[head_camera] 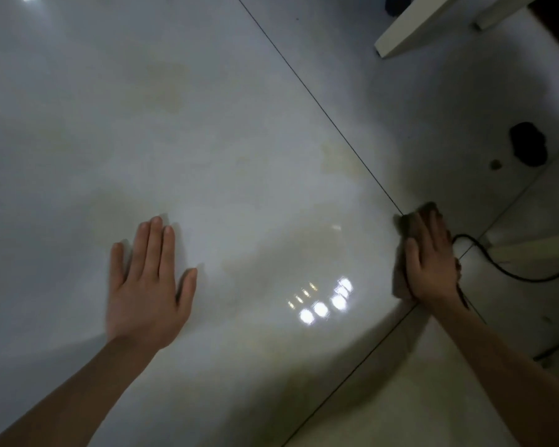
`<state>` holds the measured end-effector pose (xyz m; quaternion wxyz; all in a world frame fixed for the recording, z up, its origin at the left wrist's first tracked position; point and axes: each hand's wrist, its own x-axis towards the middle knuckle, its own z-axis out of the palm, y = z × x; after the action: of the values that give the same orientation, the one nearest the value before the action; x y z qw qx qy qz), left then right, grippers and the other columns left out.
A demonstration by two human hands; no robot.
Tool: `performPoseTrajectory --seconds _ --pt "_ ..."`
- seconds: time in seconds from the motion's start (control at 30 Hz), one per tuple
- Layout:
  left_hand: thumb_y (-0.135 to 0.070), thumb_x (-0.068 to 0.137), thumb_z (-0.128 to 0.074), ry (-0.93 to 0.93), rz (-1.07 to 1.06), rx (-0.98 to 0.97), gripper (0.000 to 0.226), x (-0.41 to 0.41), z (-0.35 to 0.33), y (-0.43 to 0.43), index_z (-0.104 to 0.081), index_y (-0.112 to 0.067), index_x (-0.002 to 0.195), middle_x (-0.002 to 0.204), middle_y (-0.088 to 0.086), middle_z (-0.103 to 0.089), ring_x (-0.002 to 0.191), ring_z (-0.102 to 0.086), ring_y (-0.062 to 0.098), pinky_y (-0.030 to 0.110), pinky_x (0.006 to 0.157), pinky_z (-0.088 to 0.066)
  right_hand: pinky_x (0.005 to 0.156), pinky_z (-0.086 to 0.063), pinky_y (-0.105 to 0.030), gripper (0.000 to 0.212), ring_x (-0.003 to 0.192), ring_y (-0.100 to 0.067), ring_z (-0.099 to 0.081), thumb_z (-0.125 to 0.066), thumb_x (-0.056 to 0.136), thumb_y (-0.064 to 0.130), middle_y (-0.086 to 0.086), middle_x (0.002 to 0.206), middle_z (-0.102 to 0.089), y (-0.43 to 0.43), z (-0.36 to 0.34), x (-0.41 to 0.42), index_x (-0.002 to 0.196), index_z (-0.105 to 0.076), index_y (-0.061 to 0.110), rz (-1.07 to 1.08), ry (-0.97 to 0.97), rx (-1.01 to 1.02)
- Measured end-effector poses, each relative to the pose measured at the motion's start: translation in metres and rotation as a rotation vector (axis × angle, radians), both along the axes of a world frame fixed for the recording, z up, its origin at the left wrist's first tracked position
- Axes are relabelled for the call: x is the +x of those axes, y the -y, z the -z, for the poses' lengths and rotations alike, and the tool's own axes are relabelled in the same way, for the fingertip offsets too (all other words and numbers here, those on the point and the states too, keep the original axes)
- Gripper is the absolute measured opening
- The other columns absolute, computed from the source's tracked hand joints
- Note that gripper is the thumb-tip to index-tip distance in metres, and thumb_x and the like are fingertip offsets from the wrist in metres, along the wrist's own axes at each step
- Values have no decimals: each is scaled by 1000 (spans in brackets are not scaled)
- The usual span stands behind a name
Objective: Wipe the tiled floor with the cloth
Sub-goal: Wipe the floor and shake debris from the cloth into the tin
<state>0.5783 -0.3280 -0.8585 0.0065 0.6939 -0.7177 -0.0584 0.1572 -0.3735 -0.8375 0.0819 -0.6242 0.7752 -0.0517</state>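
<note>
A glossy pale tiled floor (pixel 226 150) fills the view, crossed by dark grout lines. My left hand (pixel 149 285) lies flat on the big tile with straight fingers, holding nothing. My right hand (pixel 430 262) presses flat on a brown cloth (pixel 400 279) where two grout lines meet. The cloth shows beyond the fingertips and along the hand's left side; most of it is hidden under the palm.
A black cable (pixel 504 269) curves over the floor right of the cloth. A dark object (pixel 528 143) and a small brown speck (pixel 495 164) lie further back right. A white furniture leg (pixel 413 27) stands at the top right. Faint yellowish stains (pixel 342 162) mark the tile.
</note>
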Motion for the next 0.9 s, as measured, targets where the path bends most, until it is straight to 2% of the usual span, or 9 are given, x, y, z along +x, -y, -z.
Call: performPoseTrajectory --seconds 0.13,0.27,0.37,0.43,0.53,0.67,0.73,0.83,0.9 --pt "-46 96 -22 -2 -6 -2 71 -1 -1 3 -22 0 151 159 16 -16 148 -13 28 53 118 -12 117 -19 -51 58 144 -39 -22 -28 96 30 -25 154 -28 -22 6 42 146 -37 3 195 -11 -95" --pt "-46 96 -22 -1 -3 -7 71 1 0 2 -22 0 151 159 16 -16 148 -14 28 53 118 -12 120 -12 -46 56 147 -33 -18 -32 98 35 -12 159 -23 -119 14 112 150 -34 15 -349 75 4" --pt "-46 97 -22 5 0 -20 70 1 1 4 -21 -1 151 159 16 -16 148 -13 28 53 118 -12 119 -15 -46 53 146 -30 -23 -32 99 36 -7 159 -26 -93 9 77 149 -37 20 -689 107 5" --pt "-46 98 -22 6 16 -27 70 3 2 4 -21 0 151 159 17 -15 148 -13 28 53 118 -11 118 -21 -50 52 146 -31 -24 -33 97 31 -12 156 -28 -59 7 40 144 -42 12 -531 64 -69" --pt "-47 98 -20 3 13 -23 70 3 3 1 -19 -1 151 160 16 -14 149 -11 27 53 118 -12 117 -19 -52 60 145 -38 -21 -24 96 33 -23 155 -26 -18 4 -4 145 -39 2 -51 -4 -70" --pt "-48 98 -18 -6 18 -24 71 3 4 4 -19 -1 151 160 16 -13 149 -11 27 52 119 -9 117 -17 -48 59 143 -40 -23 -25 95 29 -26 154 -27 -31 10 50 147 -34 2 273 -40 -110" --pt "-47 98 -19 -9 22 -19 71 3 4 3 -20 -1 151 160 16 -13 149 -11 27 52 119 -9 116 -23 -50 55 143 -39 -25 -32 96 26 -24 153 -30 -78 13 115 144 -39 0 70 13 -155" --pt "-48 97 -18 -6 11 -3 72 3 3 1 -20 -2 151 160 15 -14 149 -11 26 52 119 -9 116 -22 -53 55 147 -33 -19 -38 98 33 -14 158 -24 -147 15 191 148 -38 10 -576 154 -53" --pt "-50 97 -15 3 13 -1 73 3 4 3 -18 -3 152 161 13 -12 149 -9 25 51 119 -8 119 -17 -49 55 148 -28 -17 -41 97 36 -8 159 -23 -138 15 181 149 -36 19 -938 169 -4"
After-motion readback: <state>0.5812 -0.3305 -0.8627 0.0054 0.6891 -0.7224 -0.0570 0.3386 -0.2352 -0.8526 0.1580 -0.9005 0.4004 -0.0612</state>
